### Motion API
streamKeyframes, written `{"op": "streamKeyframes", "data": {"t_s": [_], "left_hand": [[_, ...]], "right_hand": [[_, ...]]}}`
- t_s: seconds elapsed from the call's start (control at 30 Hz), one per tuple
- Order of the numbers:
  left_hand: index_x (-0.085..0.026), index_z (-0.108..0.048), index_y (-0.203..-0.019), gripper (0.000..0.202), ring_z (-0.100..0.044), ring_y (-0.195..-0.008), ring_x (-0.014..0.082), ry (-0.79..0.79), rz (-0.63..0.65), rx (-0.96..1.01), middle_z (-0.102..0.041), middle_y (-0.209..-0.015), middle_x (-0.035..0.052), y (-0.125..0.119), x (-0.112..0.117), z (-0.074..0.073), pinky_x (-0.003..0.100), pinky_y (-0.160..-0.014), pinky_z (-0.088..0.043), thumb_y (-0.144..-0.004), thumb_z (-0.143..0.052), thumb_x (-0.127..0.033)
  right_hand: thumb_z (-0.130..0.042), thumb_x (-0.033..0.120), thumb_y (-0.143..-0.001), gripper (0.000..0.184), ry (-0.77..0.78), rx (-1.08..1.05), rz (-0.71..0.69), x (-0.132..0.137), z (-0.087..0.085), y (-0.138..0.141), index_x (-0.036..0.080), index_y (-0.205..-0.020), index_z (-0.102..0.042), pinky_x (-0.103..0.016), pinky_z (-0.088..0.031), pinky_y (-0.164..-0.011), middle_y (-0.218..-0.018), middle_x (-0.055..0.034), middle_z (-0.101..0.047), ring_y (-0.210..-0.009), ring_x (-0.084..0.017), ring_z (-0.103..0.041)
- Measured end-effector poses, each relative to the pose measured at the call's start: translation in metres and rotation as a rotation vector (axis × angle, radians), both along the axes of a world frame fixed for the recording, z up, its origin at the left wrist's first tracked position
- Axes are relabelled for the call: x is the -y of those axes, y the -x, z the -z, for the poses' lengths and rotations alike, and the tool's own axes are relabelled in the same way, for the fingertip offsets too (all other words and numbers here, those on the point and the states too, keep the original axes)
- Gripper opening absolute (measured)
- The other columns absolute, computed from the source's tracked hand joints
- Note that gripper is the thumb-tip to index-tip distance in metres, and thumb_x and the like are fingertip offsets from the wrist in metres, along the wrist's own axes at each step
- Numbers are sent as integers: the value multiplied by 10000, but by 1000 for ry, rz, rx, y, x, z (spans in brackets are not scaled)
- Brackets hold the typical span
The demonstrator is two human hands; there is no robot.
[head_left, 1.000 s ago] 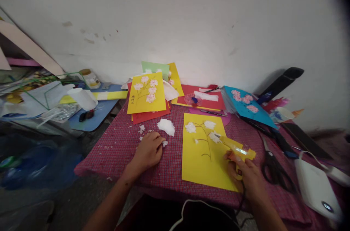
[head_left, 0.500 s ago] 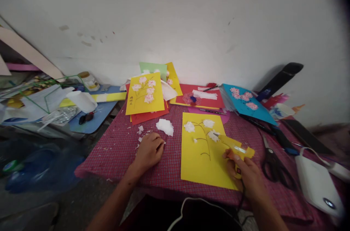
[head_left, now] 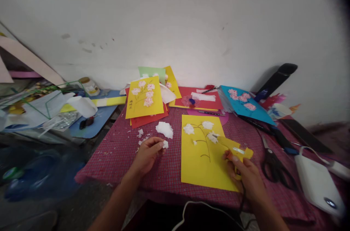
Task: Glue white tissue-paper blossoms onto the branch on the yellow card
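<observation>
My left hand is pinching a white paper scrap beside the yellow card; my right hand is gripping a glue gun, its nozzle risking snagging a paper blossom if jolted

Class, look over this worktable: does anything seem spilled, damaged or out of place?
Small white paper scraps lie loose on the checked tablecloth near the left hand, looking untidy. Patchy marks mar the otherwise pale wall. No spill is visible.
</observation>
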State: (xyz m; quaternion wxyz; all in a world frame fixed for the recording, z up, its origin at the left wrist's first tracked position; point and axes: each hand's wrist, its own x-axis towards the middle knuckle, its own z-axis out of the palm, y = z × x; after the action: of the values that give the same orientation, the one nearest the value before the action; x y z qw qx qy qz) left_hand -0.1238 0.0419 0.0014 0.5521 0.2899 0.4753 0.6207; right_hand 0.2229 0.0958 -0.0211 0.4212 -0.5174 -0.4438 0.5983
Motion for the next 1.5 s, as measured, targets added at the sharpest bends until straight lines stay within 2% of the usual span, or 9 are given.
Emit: {"op": "streamKeyframes", "data": {"t_s": [0.17,0.3,0.47,0.6,0.83,0.97,1.1,1.37,1.5], "left_hand": [[-152,-678,-851,267,-663,-659,143,104,86,200,-730,-814,52,-15,2,-4,243,-597,-497,-709,-851,-297],[-134,-673,-841,286,-666,-673,145,123,129,185,-729,-834,62,-23,2,0,247,-601,-502,-704,-860,-302],[-126,-681,-850,276,-660,-687,142,80,159,152,-715,-813,55,-29,2,7,251,-634,-491,-716,-848,-300],[-133,-676,-853,259,-637,-679,135,37,182,154,-705,-788,43,-31,4,11,260,-651,-474,-720,-834,-291],[-148,-685,-878,220,-597,-655,119,1,228,24,-680,-742,11,-28,6,21,255,-668,-450,-766,-788,-308],[-151,-686,-879,235,-577,-634,111,11,238,-34,-661,-717,-4,-29,8,21,245,-653,-444,-754,-792,-320],[-152,-684,-866,239,-575,-645,112,3,243,-58,-657,-744,1,-30,10,21,244,-653,-449,-732,-800,-312],[-146,-691,-863,165,-567,-659,111,-43,280,-106,-651,-756,5,-30,12,22,235,-654,-446,-754,-755,-253],[-161,-690,-917,152,-604,-745,134,-71,250,-120,-676,-868,27,-31,13,16,253,-698,-474,-776,-705,-216]], "right_hand": [[-721,524,-800,384,0,-13,14,0,1,1,172,-950,-685,-223,-266,-410,-552,35,-478,-450,-100,-391],[-751,496,-759,381,-23,-18,-1,-2,-3,3,170,-949,-699,-232,-294,-413,-544,31,-502,-443,-102,-403],[-809,428,-667,390,-70,7,47,3,-19,13,153,-918,-690,-267,-407,-455,-605,-14,-620,-469,-132,-493],[-801,384,-706,430,-80,-69,62,21,-33,36,195,-1034,-597,-251,-403,-423,-789,-28,-708,-442,-108,-505],[-753,406,-719,416,-90,0,-34,52,-58,102,193,-1016,-554,-257,-421,-377,-802,-39,-717,-408,-120,-529],[-691,356,-743,244,-140,134,-41,47,-50,131,175,-881,-605,-256,-440,-405,-812,-55,-708,-466,-127,-563],[-704,331,-720,264,-150,141,-59,40,-36,146,190,-909,-586,-272,-463,-429,-833,-38,-714,-468,-132,-568],[-686,294,-712,170,-191,163,-96,40,-33,153,211,-813,-578,-280,-448,-461,-655,17,-618,-494,-148,-531],[-674,293,-727,158,-224,210,-87,41,-34,151,218,-814,-567,-295,-471,-509,-709,1,-632,-549,-165,-558]]}}
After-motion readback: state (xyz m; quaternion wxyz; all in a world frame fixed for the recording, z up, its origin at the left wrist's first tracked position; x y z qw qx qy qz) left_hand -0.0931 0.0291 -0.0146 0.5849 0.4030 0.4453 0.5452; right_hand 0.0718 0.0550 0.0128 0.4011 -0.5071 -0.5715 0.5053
